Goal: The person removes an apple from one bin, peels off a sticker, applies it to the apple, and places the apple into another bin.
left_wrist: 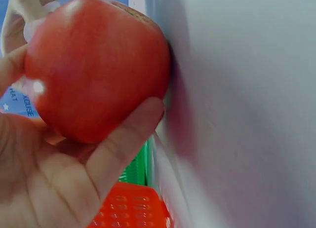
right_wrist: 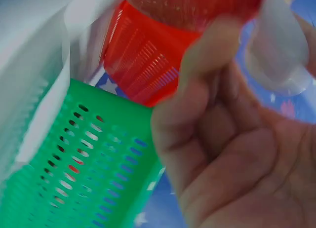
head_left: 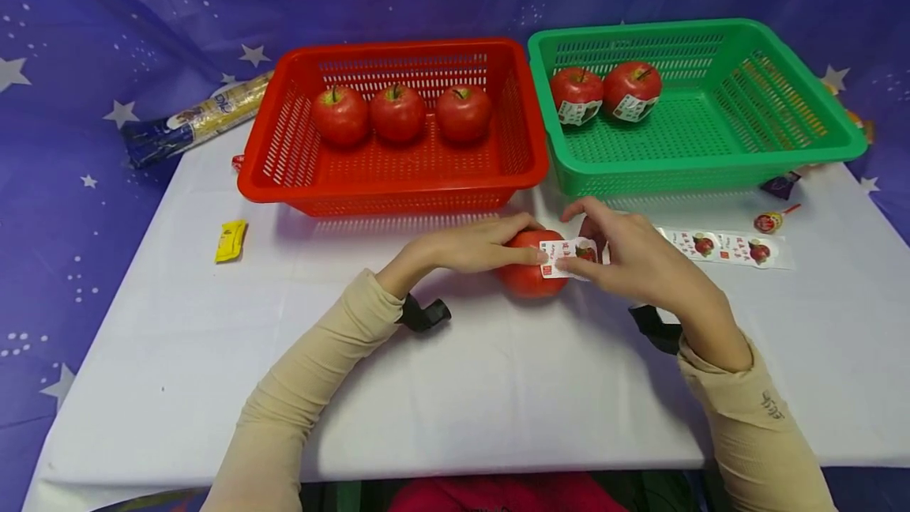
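Observation:
On the white table, my left hand (head_left: 469, 247) grips a red apple (head_left: 528, 287). In the left wrist view its thumb lies along the side of the apple (left_wrist: 98, 70). A white printed sticker (head_left: 567, 250) with a small fruit picture lies against the apple's upper right side. One left finger touches the sticker's left end, while my right hand (head_left: 640, 263) pinches its right end, the thumb on the front. In the right wrist view the sticker (right_wrist: 276, 45) looks blurred and curved beside the apple (right_wrist: 192, 8).
Behind stand a red basket (head_left: 391, 200) with three apples and a green basket (head_left: 711, 164) with two labelled apples. A sticker strip (head_left: 739, 250) and a lollipop (head_left: 768, 221) lie at right. A yellow packet (head_left: 231, 241) and a long pasta-like package (head_left: 202, 117) are at left.

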`<state>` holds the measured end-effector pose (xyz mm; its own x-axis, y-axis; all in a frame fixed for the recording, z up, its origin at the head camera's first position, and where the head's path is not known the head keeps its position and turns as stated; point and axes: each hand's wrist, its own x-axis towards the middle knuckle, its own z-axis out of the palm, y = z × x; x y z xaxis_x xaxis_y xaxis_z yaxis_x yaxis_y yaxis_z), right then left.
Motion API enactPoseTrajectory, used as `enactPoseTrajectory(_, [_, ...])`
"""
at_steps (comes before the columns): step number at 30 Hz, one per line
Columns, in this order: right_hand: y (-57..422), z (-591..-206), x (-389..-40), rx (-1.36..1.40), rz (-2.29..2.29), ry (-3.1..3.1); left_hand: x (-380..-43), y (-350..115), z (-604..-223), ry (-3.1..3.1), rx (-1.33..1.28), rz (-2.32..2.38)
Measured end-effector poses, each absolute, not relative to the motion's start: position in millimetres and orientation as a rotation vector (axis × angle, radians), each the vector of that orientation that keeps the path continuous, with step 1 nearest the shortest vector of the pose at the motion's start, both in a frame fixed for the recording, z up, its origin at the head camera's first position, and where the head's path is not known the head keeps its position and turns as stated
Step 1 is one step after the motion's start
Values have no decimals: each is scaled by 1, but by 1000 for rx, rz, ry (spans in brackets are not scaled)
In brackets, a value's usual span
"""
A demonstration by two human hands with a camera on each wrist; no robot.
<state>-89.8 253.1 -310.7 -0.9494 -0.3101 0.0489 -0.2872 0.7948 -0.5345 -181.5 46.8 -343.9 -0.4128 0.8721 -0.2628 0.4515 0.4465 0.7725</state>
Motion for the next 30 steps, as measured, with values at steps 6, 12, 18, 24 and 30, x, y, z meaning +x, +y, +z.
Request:
enactPoseTrajectory(6, [269, -320, -100, -483, -1325, 2512, -184, 42, -348, 1974, 1071, 884])
enactPoseTrajectory(12, [274, -330, -111, -498, -1490, 2265, -191, 39, -351, 1855, 1061, 953])
enactPoseTrajectory(18, [275, -343, -117, -592, -1593, 2209, -198, 35, -357, 1760, 1038, 1018])
enactPoseTrajectory(24, [274, -357, -120, -696, -1647, 2238, -194, 34, -354, 1852, 1021, 958])
enactPoseTrajectory(30, [270, -360, -120, -718, -1574, 2232, -187, 38, -351, 2000, 1094, 908])
